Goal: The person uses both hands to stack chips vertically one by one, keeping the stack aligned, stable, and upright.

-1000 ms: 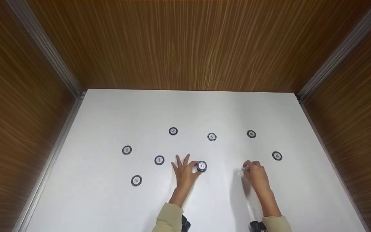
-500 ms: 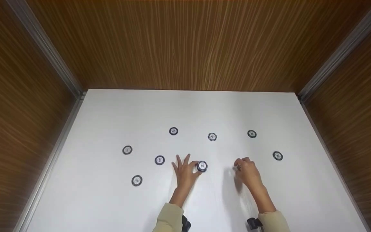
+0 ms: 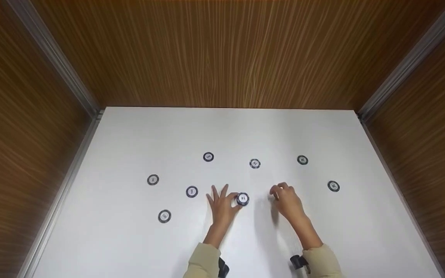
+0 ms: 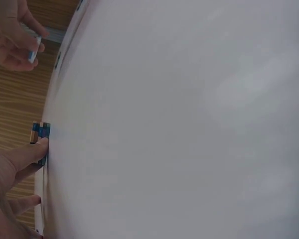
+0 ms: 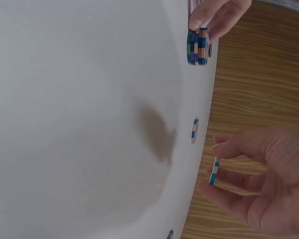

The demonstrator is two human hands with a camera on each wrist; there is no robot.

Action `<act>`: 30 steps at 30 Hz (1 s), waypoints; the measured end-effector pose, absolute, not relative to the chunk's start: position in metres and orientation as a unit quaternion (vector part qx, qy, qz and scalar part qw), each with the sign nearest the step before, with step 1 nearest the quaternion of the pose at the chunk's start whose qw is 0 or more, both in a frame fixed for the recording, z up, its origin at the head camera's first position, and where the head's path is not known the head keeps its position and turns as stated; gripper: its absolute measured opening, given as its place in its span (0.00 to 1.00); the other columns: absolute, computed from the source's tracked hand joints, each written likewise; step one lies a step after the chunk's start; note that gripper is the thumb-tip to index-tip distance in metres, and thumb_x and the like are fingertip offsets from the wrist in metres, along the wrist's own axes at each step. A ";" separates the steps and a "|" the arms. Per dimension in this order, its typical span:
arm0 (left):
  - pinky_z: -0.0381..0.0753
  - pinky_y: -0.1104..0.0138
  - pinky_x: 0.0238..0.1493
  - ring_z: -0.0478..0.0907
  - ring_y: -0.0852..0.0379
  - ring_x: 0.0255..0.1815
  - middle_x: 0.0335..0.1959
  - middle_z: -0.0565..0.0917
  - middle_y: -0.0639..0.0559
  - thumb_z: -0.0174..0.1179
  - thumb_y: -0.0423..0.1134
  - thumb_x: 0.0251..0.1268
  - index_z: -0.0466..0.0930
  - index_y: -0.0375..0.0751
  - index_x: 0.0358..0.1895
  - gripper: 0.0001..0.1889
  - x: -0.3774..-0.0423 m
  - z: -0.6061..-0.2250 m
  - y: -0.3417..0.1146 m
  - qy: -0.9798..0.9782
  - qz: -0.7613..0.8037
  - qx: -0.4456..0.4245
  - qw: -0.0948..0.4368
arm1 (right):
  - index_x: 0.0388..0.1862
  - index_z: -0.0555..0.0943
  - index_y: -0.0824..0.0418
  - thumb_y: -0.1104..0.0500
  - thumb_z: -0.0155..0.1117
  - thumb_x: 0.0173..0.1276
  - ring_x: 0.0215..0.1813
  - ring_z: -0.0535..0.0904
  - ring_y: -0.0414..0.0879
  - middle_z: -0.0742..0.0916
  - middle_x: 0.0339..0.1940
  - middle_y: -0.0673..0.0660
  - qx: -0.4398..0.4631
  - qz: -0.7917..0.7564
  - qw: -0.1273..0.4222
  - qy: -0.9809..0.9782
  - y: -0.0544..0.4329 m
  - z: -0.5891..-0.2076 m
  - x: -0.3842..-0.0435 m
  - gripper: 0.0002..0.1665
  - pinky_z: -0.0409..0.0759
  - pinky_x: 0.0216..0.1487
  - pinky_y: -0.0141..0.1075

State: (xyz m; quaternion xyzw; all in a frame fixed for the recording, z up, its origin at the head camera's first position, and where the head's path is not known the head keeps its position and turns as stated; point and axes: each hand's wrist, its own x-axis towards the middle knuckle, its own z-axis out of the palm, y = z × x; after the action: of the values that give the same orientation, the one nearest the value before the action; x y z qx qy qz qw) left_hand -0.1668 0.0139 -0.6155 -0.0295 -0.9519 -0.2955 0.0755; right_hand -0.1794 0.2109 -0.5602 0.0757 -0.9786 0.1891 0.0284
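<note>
A short stack of poker chips (image 3: 242,199) stands on the white table, its top chip showing a pale round label. Thumb and index finger of my left hand (image 3: 221,210) grip the stack from its left side, the other fingers spread. Its layered coloured edges show in the right wrist view, where the left hand (image 5: 219,17) pinches it. Raised above the table to the right of the stack, my right hand (image 3: 289,204) pinches a single chip with a blue and white edge (image 5: 214,172) between thumb and fingers. That chip is mostly hidden in the head view.
Several single chips lie flat and apart: one behind the stack (image 3: 255,163), two at the right, including the nearer one (image 3: 333,186), and others at the left, such as the front one (image 3: 164,216). Wood-grain panels (image 3: 222,54) wall the table (image 3: 129,131) at back and sides.
My right hand has moved left toward the stack, carrying its chip and ending slightly farther from me. My left hand and the stack stay put, as do the chips lying on the table.
</note>
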 end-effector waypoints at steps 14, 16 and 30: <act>0.44 0.34 0.59 0.50 0.28 0.65 0.60 0.71 0.42 0.71 0.48 0.40 0.83 0.49 0.41 0.20 -0.165 -0.616 0.013 -0.952 -0.293 -0.033 0.081 | 0.33 0.82 0.62 0.74 0.68 0.47 0.38 0.78 0.57 0.82 0.37 0.61 0.149 0.196 0.059 -0.967 0.177 -0.562 -0.183 0.14 0.79 0.37 0.44; 0.44 0.34 0.59 0.50 0.28 0.65 0.60 0.71 0.43 0.72 0.48 0.40 0.83 0.49 0.41 0.20 -0.165 -0.616 0.013 -0.952 -0.292 -0.033 0.082 | 0.33 0.82 0.62 0.74 0.68 0.46 0.36 0.78 0.56 0.82 0.36 0.61 0.164 0.198 0.069 -0.964 0.173 -0.563 -0.184 0.14 0.80 0.36 0.44; 0.46 0.33 0.58 0.51 0.26 0.64 0.59 0.72 0.42 0.71 0.50 0.41 0.84 0.51 0.41 0.19 -0.166 -0.617 0.014 -0.953 -0.285 -0.036 0.095 | 0.35 0.82 0.63 0.73 0.69 0.46 0.38 0.79 0.57 0.82 0.37 0.62 0.211 0.199 0.091 -0.953 0.150 -0.572 -0.186 0.15 0.81 0.33 0.45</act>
State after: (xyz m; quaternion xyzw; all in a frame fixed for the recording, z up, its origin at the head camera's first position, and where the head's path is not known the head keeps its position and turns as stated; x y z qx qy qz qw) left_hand -0.1661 0.0135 -0.6167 -0.0362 -0.9532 -0.2848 0.0952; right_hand -0.1855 0.1503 -0.5722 0.2112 -0.9526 0.1992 0.0908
